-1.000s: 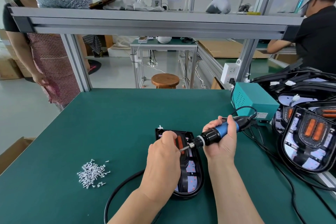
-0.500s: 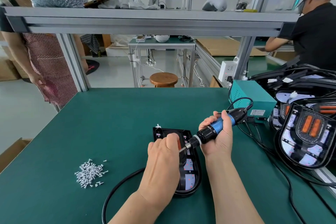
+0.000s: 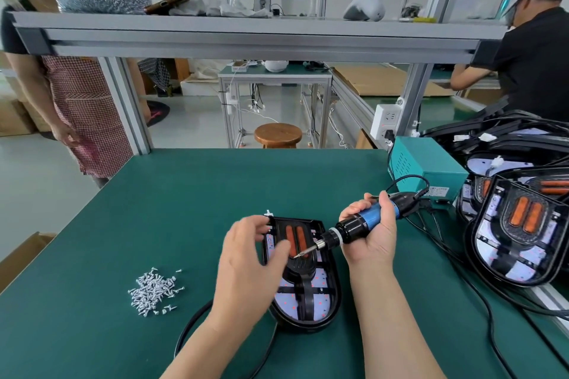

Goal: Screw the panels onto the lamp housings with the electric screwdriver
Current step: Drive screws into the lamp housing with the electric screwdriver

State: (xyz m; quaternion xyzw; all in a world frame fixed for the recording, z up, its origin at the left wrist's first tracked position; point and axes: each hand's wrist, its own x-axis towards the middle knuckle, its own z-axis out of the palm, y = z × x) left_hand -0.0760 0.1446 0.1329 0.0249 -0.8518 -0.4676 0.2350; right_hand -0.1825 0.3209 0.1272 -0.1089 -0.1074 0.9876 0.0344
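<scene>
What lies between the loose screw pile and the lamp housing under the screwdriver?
In the head view, bare green mat lies beside the screw pile; then the left hand hovers over the lamp housing at its left edge.

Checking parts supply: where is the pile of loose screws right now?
Head view, lower left: the screw pile lies on the green mat, left of the left hand and the lamp housing, touching neither.
</scene>
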